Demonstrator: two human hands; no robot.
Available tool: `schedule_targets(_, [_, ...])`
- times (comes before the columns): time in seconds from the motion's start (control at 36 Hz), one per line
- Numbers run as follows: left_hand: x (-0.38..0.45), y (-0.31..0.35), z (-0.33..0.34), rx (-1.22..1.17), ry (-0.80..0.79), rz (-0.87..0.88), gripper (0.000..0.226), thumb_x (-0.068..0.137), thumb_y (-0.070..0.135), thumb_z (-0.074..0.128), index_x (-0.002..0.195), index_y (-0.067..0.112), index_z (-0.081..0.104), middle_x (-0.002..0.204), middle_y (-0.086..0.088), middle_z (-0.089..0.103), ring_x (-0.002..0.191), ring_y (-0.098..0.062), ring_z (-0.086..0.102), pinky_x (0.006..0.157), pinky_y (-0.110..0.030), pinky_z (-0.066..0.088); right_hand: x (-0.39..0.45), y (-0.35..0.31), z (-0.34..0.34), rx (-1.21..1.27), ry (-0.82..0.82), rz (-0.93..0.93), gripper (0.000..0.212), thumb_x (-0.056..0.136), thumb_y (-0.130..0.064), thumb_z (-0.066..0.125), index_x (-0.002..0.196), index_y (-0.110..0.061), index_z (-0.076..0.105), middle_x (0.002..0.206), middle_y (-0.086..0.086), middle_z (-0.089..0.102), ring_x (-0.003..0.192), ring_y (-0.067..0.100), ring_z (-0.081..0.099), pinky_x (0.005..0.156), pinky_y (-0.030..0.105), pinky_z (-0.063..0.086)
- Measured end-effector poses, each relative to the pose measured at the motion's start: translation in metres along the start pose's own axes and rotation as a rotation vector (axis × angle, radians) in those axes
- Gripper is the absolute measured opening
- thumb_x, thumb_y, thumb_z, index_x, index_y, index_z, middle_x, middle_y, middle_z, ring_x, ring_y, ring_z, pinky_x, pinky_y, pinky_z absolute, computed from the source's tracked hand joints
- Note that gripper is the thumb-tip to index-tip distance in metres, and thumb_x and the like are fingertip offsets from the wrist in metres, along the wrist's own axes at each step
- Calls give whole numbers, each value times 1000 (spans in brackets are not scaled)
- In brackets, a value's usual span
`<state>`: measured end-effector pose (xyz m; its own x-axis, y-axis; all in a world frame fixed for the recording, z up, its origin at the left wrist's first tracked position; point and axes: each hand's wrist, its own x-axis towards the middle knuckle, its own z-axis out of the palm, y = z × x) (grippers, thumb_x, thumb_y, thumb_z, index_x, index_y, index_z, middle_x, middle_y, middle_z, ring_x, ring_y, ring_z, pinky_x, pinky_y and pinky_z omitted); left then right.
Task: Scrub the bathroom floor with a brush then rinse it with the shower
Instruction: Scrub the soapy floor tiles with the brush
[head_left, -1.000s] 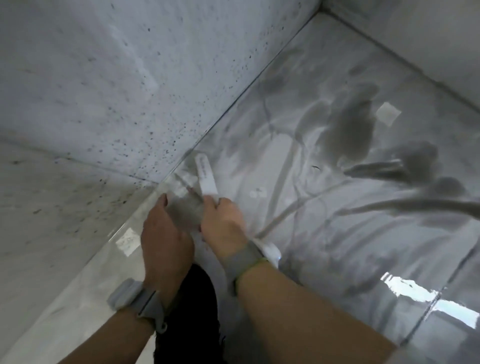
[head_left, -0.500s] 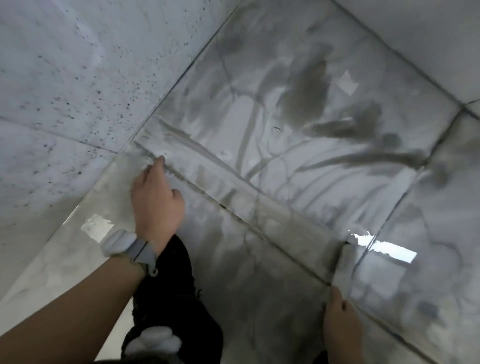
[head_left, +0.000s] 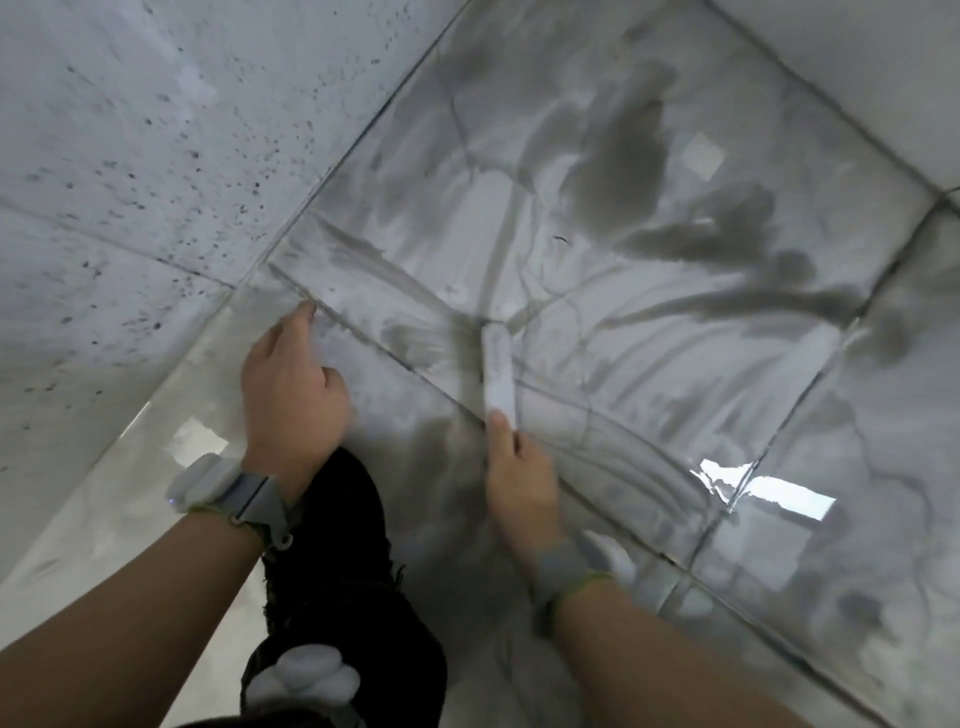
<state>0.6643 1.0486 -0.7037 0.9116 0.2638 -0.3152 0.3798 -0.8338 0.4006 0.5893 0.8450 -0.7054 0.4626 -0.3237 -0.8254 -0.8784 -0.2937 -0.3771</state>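
Looking down from the head camera: a wet marble-patterned floor (head_left: 649, 364) meets a speckled wall (head_left: 156, 156).
Right hand: the right hand (head_left: 519, 478) grips the near end of a white brush (head_left: 497, 371), fingers curled round the handle and thumb along its top.
Brush: it lies low on the floor, pointing away from the person, across a grout line (head_left: 405, 364) that runs diagonally between tiles; whether the bristles touch the tile I cannot tell, as the view is blurred.
Left hand: the left hand (head_left: 293, 400) is flat and relaxed, holding nothing, fingertips (head_left: 306, 312) on the floor close to the foot of the wall.
Wrists: each wrist wears a grey band (head_left: 249, 499).
Leg: a dark trouser leg (head_left: 343, 571) shows between the two forearms.
Floor: dark grey streaks and smears spread over the tile beyond the brush; a bright reflection (head_left: 763, 488) sits to the right.
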Motion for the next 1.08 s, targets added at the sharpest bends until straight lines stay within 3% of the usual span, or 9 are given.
schedule_targets(0.19, [5, 18, 5, 27, -109, 106, 73, 88, -1, 50, 157, 12, 32, 148, -18, 50, 131, -43, 46, 112, -53, 39, 3, 123, -136, 356, 453, 404, 62, 90, -76, 41, 68, -20, 54, 65, 7, 54, 55, 23, 47, 53, 30, 35])
schedule_targets(0.28, [5, 23, 4, 18, -137, 70, 73, 90, -1, 50, 158, 12, 29, 152, -16, 47, 133, -42, 45, 114, -52, 37, 12, 100, -117, 284, 411, 322, 66, 85, -79, 39, 79, -16, 57, 78, 18, 58, 65, 29, 52, 61, 35, 43])
schedule_targets(0.42, [0, 22, 3, 20, -127, 37, 73, 87, 5, 49, 158, 14, 31, 149, -16, 51, 131, -44, 47, 114, -51, 37, 24, -13, -24, 126, 66, -3, 65, 104, -54, 38, 110, 5, 63, 106, 28, 65, 99, 42, 62, 81, 42, 49])
schedule_targets(0.53, [1, 22, -2, 43, -128, 86, 81, 74, 20, 39, 154, 10, 35, 143, -15, 57, 125, -44, 50, 111, -52, 39, 30, -62, 24, 8, -153, -51, 71, 92, -73, 38, 105, -10, 69, 110, 16, 70, 103, 37, 65, 95, 48, 53])
schedule_targets(0.64, [11, 30, -3, 65, -117, 51, 71, 84, 5, 48, 153, 13, 36, 144, -11, 58, 130, -42, 48, 116, -56, 32, 43, -16, -47, 46, 26, -1, 72, 90, -76, 43, 86, -10, 71, 89, 13, 73, 87, 34, 68, 85, 45, 55])
schedule_targets(0.72, [17, 36, 0, 84, -120, 56, 69, 87, 3, 52, 154, 14, 36, 146, -13, 55, 132, -42, 46, 116, -57, 32, 52, 52, -128, 204, 229, 96, 72, 78, -87, 47, 63, -19, 65, 60, 3, 59, 60, 25, 55, 60, 40, 49])
schedule_targets(0.83, [22, 36, 6, 153, -140, 125, 71, 86, 7, 56, 153, 16, 32, 145, -12, 56, 131, -40, 49, 115, -57, 32, 45, 93, -212, 499, 451, 343, 49, 91, -64, 53, 67, -22, 50, 55, -1, 44, 38, 13, 35, 40, 18, 28])
schedule_targets(1.0, [19, 37, 9, 156, -122, 128, 70, 84, 5, 59, 151, 10, 37, 144, -16, 57, 127, -45, 51, 113, -57, 32, 61, 37, -157, 516, 317, 253, 55, 100, -62, 40, 72, -17, 54, 57, 3, 47, 37, 15, 40, 39, 21, 33])
schedule_targets(1.08, [18, 36, 8, 129, -122, 120, 68, 86, 15, 53, 152, 11, 36, 147, -14, 55, 131, -42, 49, 119, -55, 26, 75, -22, -90, 198, 175, 85, 66, 100, -62, 34, 107, -7, 69, 89, 16, 67, 76, 30, 64, 73, 41, 55])
